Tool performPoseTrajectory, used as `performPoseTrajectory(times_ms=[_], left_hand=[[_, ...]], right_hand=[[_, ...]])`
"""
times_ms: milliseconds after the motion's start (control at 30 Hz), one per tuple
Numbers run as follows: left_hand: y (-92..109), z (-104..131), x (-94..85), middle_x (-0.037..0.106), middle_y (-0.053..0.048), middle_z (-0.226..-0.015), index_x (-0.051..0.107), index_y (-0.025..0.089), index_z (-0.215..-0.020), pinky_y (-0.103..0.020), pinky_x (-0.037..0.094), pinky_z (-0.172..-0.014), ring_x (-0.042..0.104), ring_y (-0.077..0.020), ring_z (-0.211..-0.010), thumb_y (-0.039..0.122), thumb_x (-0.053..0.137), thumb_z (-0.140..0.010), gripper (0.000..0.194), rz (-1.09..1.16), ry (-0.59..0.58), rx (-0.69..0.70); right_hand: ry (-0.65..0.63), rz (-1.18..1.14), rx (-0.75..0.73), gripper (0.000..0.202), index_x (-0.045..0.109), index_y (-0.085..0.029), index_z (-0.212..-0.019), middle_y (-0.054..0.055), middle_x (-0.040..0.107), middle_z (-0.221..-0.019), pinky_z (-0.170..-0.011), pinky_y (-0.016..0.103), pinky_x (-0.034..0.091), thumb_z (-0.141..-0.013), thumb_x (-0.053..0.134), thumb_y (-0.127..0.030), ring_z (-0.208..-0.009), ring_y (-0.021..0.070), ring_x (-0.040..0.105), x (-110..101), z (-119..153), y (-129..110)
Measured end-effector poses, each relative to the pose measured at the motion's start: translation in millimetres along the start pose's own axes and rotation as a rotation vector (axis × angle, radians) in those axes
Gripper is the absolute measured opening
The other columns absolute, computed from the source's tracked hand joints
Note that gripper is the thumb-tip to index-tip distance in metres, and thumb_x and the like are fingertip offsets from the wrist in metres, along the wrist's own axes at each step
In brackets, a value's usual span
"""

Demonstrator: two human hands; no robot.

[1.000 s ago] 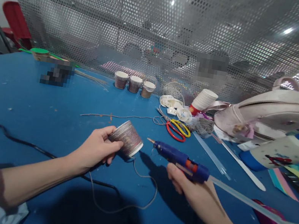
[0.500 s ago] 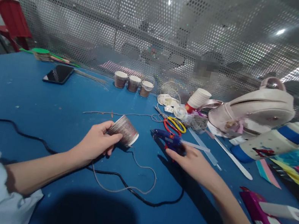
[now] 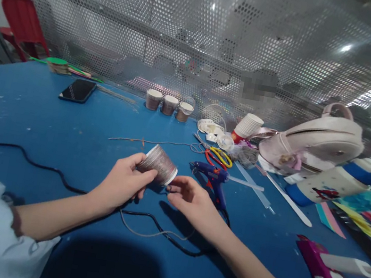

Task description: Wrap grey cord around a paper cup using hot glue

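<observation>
Your one wrapped cup [image 3: 161,163] sits tilted in your left hand's [image 3: 126,179] grip; your right hand [image 3: 194,203] narrows at its white end (whether it pinches the one cord [image 3: 143,235], I can't tell). The cord's loop could snag on the black cable [image 3: 37,163], loosening your wrap. Beyond: one glue gun [image 3: 213,172], a burn risk if hot and brushed; three standing cups [image 3: 169,106]; one phone [image 3: 78,90].

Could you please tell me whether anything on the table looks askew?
The white cup stack toward the back right appears to lean rightward instead of standing straight, though the viewing angle may exaggerate this.
</observation>
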State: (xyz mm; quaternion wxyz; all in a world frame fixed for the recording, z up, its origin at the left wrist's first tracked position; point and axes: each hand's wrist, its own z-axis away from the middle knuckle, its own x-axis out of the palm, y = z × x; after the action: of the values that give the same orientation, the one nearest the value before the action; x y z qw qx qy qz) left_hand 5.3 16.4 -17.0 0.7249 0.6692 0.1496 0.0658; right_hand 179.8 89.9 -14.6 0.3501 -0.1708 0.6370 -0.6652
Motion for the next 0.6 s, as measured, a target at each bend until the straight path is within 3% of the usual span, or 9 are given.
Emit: performPoseTrajectory(times_ms=[100,167,233,433,600], left_hand=[[2,3,0.2,0.051,0.007,-0.038,0.051,0.019,-0.079,-0.017,0.031,-0.037,0.041,-0.0072,-0.034,0.034,0.057,-0.079,0.016,-0.012,-0.007,0.01],[4,5,0.3,0.05,0.007,-0.038,0.05,0.019,-0.079,-0.016,0.031,-0.037,0.041,-0.0071,-0.034,0.033,0.056,-0.079,0.016,-0.021,-0.006,0.009],[6,7,0.7,0.049,0.007,-0.036,0.05,0.019,-0.077,-0.016,0.031,-0.036,0.041,-0.0069,-0.033,0.032,0.056,-0.079,0.014,-0.039,-0.002,-0.002],[10,9,3.4,0.047,0.008,-0.034,0.051,0.019,-0.074,-0.015,0.029,-0.034,0.04,-0.0068,-0.031,0.026,0.056,-0.077,0.009,-0.017,-0.035,-0.022],[8,12,4.4,0.046,0.008,-0.034,0.053,0.018,-0.075,-0.014,0.029,-0.034,0.039,-0.0061,-0.031,0.026,0.054,-0.077,0.008,-0.014,-0.071,-0.057]], right_hand=[[-0.08,-0.18,0.09,0.036,0.051,-0.017,-0.096,0.004,0.061,-0.092,-0.059,0.026,0.049,-0.069,0.07,-0.033,-0.064,0.0107,0.061,7,-3,4],[-0.057,-0.133,0.124,0.03,0.052,-0.017,-0.091,0.0,0.059,-0.079,-0.043,0.02,0.039,-0.072,0.068,-0.034,-0.045,0.005,0.048,7,1,1],[0.02,0.028,0.077,0.02,0.054,-0.016,-0.083,-0.003,0.055,-0.067,-0.041,0.019,0.033,-0.075,0.064,-0.032,-0.044,0.0045,0.042,6,5,-4],[0.231,0.559,-0.362,0.01,0.061,-0.018,-0.074,-0.002,0.051,-0.061,-0.05,0.022,0.037,-0.082,0.057,-0.022,-0.055,0.0103,0.046,1,12,-8],[0.266,0.713,-0.66,0.012,0.063,-0.018,-0.08,0.0,0.052,-0.065,-0.055,0.025,0.04,-0.088,0.053,-0.019,-0.056,0.0118,0.048,1,17,-6]])
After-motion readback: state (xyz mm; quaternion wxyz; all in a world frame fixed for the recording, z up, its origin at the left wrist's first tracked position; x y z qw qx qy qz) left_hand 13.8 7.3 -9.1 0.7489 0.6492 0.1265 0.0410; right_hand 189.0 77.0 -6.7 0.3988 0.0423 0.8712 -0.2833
